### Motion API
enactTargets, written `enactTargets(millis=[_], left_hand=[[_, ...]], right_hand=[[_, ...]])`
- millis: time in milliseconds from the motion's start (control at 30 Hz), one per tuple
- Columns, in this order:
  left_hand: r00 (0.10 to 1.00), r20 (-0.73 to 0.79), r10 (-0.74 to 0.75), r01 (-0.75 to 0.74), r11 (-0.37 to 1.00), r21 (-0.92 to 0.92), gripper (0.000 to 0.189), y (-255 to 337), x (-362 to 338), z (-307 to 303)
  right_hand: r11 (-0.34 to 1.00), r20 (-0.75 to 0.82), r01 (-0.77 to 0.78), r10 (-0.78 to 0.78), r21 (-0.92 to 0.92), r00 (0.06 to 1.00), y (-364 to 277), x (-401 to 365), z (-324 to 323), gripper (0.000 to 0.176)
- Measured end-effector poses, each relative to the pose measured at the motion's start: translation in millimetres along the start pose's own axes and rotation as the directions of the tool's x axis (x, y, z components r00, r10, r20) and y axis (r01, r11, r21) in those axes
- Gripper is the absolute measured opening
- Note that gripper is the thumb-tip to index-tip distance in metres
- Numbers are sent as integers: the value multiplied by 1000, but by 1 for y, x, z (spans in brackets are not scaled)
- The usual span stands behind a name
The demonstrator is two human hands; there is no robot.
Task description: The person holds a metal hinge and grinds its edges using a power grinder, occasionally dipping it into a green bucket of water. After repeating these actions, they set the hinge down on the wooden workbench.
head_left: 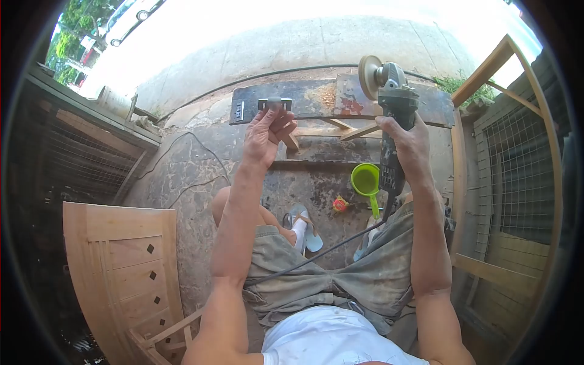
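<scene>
My right hand (409, 143) is wrapped round the body of an angle grinder (398, 100), held upright with its pale round disc (368, 78) at the top left. Whether the disc is spinning cannot be told. In the raised fingers of my left hand (266, 135) is a small dark metal plate (275, 102) with bright slots near its ends. It is apart from the disc. Beyond both hands stands a low wooden bench (304, 97), with sawdust-like crumbs and reddish stains. A similar small metal piece (239, 112) lies at its left end.
The grinder's cord (316, 258) crosses my lap. A green dipper (365, 180) and a red-yellow item (339, 204) are on the floor between my feet. A carved wooden panel (125, 267) stands at left, and a wooden frame (457, 182) at right.
</scene>
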State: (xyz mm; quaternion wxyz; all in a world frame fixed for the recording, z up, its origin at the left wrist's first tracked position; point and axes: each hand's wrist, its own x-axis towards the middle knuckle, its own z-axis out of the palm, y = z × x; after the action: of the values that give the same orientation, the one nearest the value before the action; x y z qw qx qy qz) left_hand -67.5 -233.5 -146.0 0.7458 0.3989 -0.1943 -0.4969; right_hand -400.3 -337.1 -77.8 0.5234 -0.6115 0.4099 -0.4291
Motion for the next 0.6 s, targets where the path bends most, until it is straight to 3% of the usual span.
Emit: enactTargets(millis=[67, 267, 467, 600], left_hand=[[1000, -10, 16, -17, 998, -57, 16, 0, 0, -4], [985, 31, 172, -173, 984, 39, 17, -2, 4, 13], [969, 43, 244, -247, 938, 244, 29, -5, -3, 28], [959, 55, 278, -282, 917, 282, 27, -8, -3, 35]], right_hand=[[999, 20, 21, -20, -49, 1000, -7, 0, 10, 40], [986, 24, 1, 3, -168, 1000, -19, -11, 32, 41], [974, 53, 14, -2, -225, 999, -11, -13, 36, 49], [963, 55, -14, 30, -267, 998, -10, -14, 37, 51]])
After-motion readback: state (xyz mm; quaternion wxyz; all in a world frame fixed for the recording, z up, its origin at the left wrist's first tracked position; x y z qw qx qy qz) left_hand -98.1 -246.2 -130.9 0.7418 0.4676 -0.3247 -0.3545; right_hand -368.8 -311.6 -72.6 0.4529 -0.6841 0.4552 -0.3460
